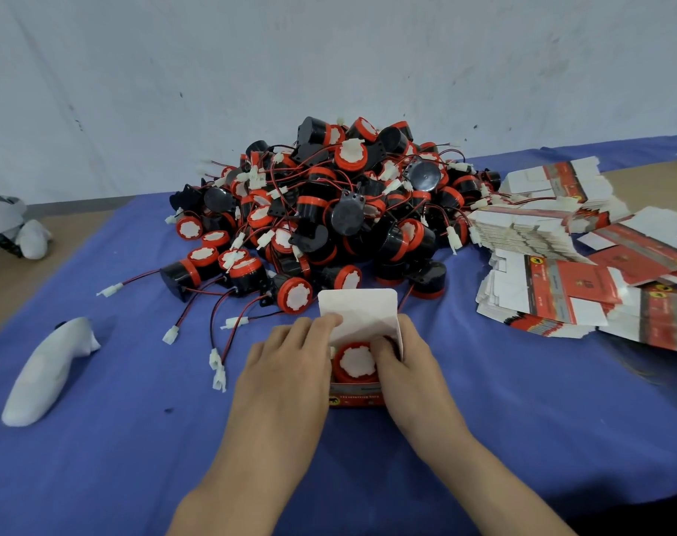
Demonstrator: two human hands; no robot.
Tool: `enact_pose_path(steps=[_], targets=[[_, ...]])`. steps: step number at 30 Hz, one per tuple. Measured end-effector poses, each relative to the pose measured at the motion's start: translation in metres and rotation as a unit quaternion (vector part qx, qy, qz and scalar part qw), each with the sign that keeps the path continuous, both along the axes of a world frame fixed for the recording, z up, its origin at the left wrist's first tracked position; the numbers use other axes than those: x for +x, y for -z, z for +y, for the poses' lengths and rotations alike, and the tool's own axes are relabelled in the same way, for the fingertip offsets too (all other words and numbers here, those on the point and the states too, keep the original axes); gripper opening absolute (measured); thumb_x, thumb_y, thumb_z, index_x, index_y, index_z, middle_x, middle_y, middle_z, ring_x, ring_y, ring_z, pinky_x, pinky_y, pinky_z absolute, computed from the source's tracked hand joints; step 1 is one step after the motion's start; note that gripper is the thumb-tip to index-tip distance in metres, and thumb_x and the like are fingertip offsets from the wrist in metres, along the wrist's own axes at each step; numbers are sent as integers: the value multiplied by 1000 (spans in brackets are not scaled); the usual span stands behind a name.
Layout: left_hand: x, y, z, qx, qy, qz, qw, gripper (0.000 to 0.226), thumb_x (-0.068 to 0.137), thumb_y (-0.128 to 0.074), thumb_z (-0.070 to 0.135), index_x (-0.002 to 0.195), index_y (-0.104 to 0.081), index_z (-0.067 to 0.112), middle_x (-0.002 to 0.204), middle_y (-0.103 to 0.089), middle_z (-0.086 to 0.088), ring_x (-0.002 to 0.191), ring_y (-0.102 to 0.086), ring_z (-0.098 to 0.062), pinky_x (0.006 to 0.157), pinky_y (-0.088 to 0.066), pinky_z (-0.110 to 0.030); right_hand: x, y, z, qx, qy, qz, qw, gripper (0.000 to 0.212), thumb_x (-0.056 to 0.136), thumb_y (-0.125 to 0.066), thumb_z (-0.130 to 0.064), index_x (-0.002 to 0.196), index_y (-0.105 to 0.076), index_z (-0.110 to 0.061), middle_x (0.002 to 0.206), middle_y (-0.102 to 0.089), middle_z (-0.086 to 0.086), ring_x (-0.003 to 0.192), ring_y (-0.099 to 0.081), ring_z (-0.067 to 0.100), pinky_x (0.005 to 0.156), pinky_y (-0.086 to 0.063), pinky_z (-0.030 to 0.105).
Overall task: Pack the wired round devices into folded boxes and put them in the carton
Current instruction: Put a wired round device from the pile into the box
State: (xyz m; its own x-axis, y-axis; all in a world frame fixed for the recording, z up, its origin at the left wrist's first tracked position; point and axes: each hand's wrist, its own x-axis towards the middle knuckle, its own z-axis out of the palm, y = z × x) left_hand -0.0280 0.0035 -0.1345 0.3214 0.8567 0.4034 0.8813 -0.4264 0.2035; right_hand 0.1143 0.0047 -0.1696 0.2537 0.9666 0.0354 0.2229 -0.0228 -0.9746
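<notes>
A small red folded box (355,396) stands on the blue cloth in front of me, its white lid flap (362,309) raised. Inside it sits one round device (355,361) with a red rim and white face up. My left hand (286,377) grips the box's left side, fingers curled over the top edge. My right hand (406,365) holds the right side, with fingers pressing at the device's rim. Behind the box lies a big pile of black-and-red wired devices (329,210). No carton is in view.
Stacks of flat unfolded red-and-white boxes (553,288) spread over the right of the table. A white handheld object (45,371) lies at the left. Loose wires with white plugs (217,365) trail left of the box. A grey-white thing (8,226) sits at the far left edge.
</notes>
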Motion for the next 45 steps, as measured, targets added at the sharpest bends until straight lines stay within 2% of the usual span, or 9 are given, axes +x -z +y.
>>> enact_pose_path(steps=[4,10,13,17,21,30,35,41,45], targets=[[1,3,0,-20,18,9,1000,44,102,-48,14,143,-45,30,122,-58,13,112,-52,-13,95,-41,-29,-1,-1,0,-2,9,-11,1000,19,103,-42,-24,98,-55,-36,92,-70,-7,97,-64,19,85,-55,51],[-1,-8,1,-9,19,76,997,51,90,-60,8,139,-55,25,120,-69,8,111,-62,-19,94,-45,-35,-3,-2,0,-9,18,-12,1000,16,104,-41,-24,99,-54,-32,95,-69,-6,99,-62,20,84,-55,49],[2,-4,-1,-1,45,89,995,50,97,-45,16,144,-42,32,125,-62,15,116,-57,-13,103,-36,-31,-4,-2,0,-8,22,-19,1000,17,103,-40,-23,98,-54,-32,94,-69,-6,97,-63,20,85,-54,49],[0,-3,-4,-1,45,85,995,44,82,-64,11,124,-63,25,95,-70,11,84,-64,-15,82,-50,-33,-3,-1,0,-5,21,-25,999,18,103,-40,-24,96,-54,-33,90,-70,-5,93,-63,21,82,-54,51],[0,7,-4,49,35,73,996,43,71,-80,8,113,-72,17,89,-72,6,69,-66,-17,65,-56,-35,-4,-1,-2,6,8,-8,1000,25,105,-36,-26,98,-58,-31,90,-73,-3,94,-66,24,85,-54,53],[4,6,-3,89,25,94,991,32,66,-85,11,94,-75,20,76,-69,6,61,-64,-19,58,-55,-36,-2,-2,2,-3,8,33,999,37,102,-36,-10,102,-64,-33,96,-73,-9,97,-68,16,87,-57,46],[6,7,-5,86,15,90,992,26,67,-84,11,89,-76,20,78,-69,4,63,-64,-20,58,-56,-37,0,-7,2,16,13,64,998,45,96,-41,2,93,-71,-32,88,-75,-9,85,-70,13,70,-58,28],[6,9,-4,94,11,76,993,24,68,-84,11,87,-76,21,78,-69,4,62,-63,-19,58,-54,-36,-6,-4,-2,18,8,94,995,47,97,-39,-7,116,-69,-37,103,-76,-13,98,-71,8,82,-58,33],[5,11,-4,97,16,70,993,25,66,-84,10,87,-75,20,79,-68,3,61,-63,-18,57,-54,-35,-6,-1,-6,34,4,81,996,45,99,-38,-12,118,-67,-39,104,-75,-16,99,-71,5,83,-58,32]])
